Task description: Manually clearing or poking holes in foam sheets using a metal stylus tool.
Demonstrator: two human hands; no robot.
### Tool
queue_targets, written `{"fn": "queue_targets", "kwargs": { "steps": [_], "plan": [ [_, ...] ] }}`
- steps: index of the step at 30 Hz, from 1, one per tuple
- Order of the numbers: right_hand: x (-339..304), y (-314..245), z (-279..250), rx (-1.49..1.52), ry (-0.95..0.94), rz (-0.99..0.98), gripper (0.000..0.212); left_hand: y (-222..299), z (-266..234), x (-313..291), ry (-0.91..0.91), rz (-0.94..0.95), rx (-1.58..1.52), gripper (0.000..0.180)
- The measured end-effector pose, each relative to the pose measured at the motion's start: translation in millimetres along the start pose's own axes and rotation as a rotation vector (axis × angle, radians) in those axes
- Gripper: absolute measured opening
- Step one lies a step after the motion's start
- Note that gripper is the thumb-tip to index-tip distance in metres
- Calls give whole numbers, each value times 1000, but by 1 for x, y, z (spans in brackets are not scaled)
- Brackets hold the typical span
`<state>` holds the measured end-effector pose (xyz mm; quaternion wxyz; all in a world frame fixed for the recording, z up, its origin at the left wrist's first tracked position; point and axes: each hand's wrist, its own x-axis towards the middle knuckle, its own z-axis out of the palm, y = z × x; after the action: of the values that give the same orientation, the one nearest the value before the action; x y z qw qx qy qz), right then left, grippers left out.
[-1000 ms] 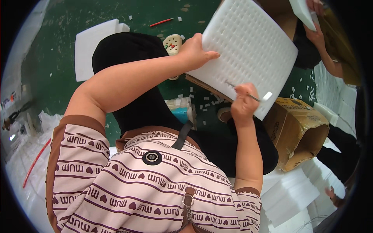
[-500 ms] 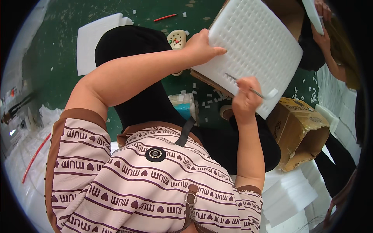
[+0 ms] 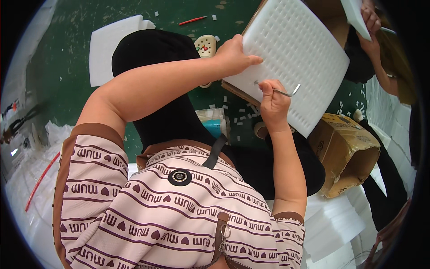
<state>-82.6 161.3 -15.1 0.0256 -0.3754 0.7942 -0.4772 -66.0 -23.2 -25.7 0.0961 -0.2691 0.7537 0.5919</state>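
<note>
A white foam sheet point(image 3: 309, 56) with rows of small slots lies tilted in front of me, on a cardboard box point(image 3: 240, 92). My left hand point(image 3: 234, 57) grips its left edge, the thumb stretched over the top and the fingers partly hidden at the side. Over the sheet's near part, my right hand point(image 3: 274, 104) is closed around a thin bent metal rod point(image 3: 289, 93). One end of the rod curves up to the right of the fist; its other end points toward the foam near my left thumb.
Small white foam bits point(image 3: 237, 120) litter the green floor point(image 3: 67, 67). A red pen-like stick point(image 3: 192, 20) and plain foam sheets point(image 3: 105, 56) lie farther left. An open cardboard box point(image 3: 345, 152) stands right. At the upper right, another person's hands point(image 3: 371, 20) hold a white sheet point(image 3: 356, 17).
My right hand has moved slightly left and up, and the rod's bent end now swings upward. The white bit at that end no longer shows. My left hand keeps its place.
</note>
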Motion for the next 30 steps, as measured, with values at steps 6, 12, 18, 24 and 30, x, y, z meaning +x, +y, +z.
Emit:
{"fn": "queue_targets", "kwargs": {
  "steps": [6,12,18,24,30],
  "plan": [
    [-3,-16,-17,-23,-4,32,9,1,5,1,30,-24,9,49],
    [-6,-3,-3,-75,10,-60,9,-1,5,-2,40,10,87,46],
    [-4,-13,-21,-12,44,42,7,-1,5,1,37,-3,52,47],
    [-3,-5,1,27,35,-33,6,-1,6,-1,35,0,67,48],
    [-1,-15,-7,3,-28,19,6,-2,7,0,41,-4,-11,47]
  ]
}}
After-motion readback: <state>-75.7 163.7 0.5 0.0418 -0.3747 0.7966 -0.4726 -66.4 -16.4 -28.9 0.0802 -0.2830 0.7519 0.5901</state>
